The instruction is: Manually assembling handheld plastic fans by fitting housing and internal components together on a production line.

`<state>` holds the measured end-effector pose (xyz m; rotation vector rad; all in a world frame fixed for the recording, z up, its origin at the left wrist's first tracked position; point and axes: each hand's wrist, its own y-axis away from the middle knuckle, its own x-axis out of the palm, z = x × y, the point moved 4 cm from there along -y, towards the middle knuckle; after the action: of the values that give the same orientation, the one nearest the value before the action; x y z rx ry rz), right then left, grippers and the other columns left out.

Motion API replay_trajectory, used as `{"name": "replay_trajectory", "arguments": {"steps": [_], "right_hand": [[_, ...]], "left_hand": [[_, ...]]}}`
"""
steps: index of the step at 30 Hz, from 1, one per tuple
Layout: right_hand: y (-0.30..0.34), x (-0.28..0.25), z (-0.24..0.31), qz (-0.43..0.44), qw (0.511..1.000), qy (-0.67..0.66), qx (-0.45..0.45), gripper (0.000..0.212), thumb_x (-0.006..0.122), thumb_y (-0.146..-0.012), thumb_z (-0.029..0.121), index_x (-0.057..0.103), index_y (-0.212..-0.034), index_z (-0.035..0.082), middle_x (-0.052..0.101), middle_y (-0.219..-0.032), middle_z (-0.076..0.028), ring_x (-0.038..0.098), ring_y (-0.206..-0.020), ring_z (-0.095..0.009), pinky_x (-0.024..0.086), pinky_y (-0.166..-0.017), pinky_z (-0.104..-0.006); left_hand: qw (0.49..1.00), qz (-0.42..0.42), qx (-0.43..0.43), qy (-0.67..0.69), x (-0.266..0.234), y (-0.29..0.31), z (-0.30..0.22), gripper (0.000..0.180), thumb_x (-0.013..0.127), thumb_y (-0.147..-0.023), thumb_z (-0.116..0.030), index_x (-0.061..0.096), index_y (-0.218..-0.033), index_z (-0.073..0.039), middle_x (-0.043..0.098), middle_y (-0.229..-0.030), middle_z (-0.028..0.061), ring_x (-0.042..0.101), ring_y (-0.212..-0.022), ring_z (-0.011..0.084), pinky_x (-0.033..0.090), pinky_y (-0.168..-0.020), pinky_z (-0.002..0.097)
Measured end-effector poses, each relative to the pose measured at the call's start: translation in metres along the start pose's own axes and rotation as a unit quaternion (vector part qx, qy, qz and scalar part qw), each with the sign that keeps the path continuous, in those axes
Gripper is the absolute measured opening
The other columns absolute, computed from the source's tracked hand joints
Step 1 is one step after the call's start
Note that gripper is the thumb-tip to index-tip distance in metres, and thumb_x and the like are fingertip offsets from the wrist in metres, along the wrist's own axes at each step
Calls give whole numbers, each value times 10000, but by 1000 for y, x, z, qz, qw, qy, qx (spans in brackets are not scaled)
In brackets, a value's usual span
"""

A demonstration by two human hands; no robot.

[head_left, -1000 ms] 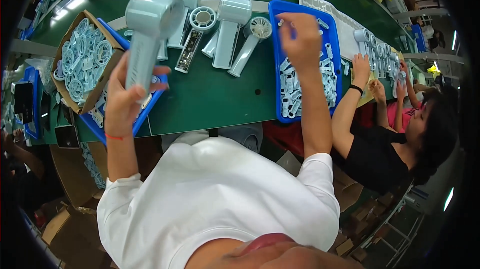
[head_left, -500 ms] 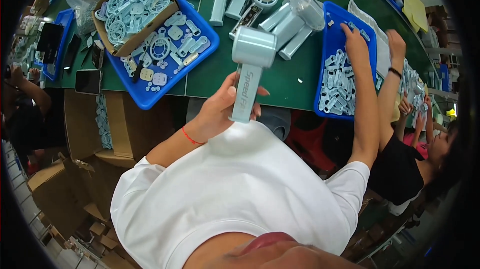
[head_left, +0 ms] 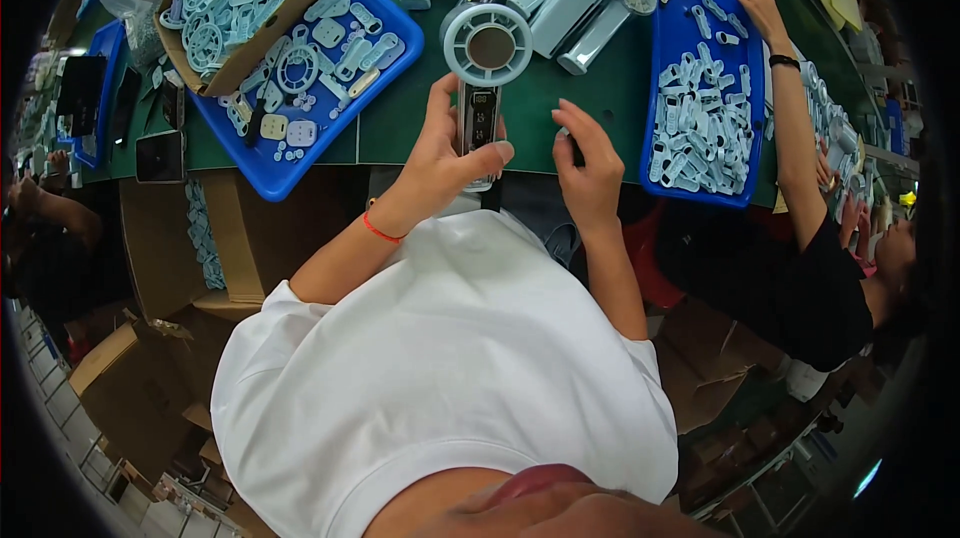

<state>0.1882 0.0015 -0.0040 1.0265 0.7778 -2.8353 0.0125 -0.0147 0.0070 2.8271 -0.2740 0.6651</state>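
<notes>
A pale blue handheld fan point(head_left: 490, 48) stands upright in my left hand point(head_left: 440, 153), whose fingers wrap round its handle. Its round ringed head faces me, and a dark panel with small markings shows along the handle. To the right of the fan, apart from it, is my right hand point(head_left: 592, 173), raised over the table's front edge. Its fingers are bent toward the thumb; whatever they hold is too small or hidden to name. Further right lies a blue tray point(head_left: 655, 68) of small pale blue oblong parts.
More handheld fans point(head_left: 585, 13) lie behind mine. At left, a blue tray point(head_left: 275, 183) carries loose parts and a cardboard box point(head_left: 240, 66) of ring-shaped covers. A co-worker's hand point(head_left: 765, 16) is beside the right tray. A phone-like dark device point(head_left: 160, 156) lies at the left edge.
My right hand has come back from the right tray to near the fan. My left hand has turned the fan, so its ringed head and dark panel now face me.
</notes>
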Motion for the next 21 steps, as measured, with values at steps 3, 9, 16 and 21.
{"name": "replay_trajectory", "arguments": {"steps": [3, 9, 16, 21], "right_hand": [[-6, -5, -4, 73, 988, -66, 117, 303, 604, -803, -9, 591, -1101, 46, 634, -1054, -118, 623, -916, -183, 495, -755, -272], [-22, -11, 36, 47, 893, -391, 218, 297, 618, -811, -9, 566, -1103, -31, 624, -996, -125, 611, -963, -209, 500, -794, -273], [-22, 3, 30, 52, 870, -376, 316, 299, 665, -766, -23, 568, -1047, -61, 637, -881, -115, 624, -804, -150, 524, -704, -255], [-21, 7, 27, 57, 887, -326, 322, 257, 685, -758, -1, 566, -978, -63, 636, -862, -108, 616, -767, -130, 521, -656, -243]], "left_hand": [[999, -14, -1, -43, -4, -4, 10, 760, 652, -764, -71, 132, -1317, -37, 435, -1030, 120, 568, -730, 151, 498, -610, 257], [980, -2, 62, -189, -6, -6, 11, 865, 723, -748, -216, 144, -1358, -10, 422, -1187, 169, 493, -1046, 233, 430, -879, 333], [951, -32, 124, -283, -3, -8, 6, 940, 764, -695, -287, 187, -1372, 16, 394, -1302, 194, 426, -1183, 307, 363, -962, 368], [905, -35, 158, -393, 5, -8, 2, 934, 776, -675, -307, 231, -1360, 17, 433, -1263, 223, 489, -1117, 354, 407, -920, 384]]}}
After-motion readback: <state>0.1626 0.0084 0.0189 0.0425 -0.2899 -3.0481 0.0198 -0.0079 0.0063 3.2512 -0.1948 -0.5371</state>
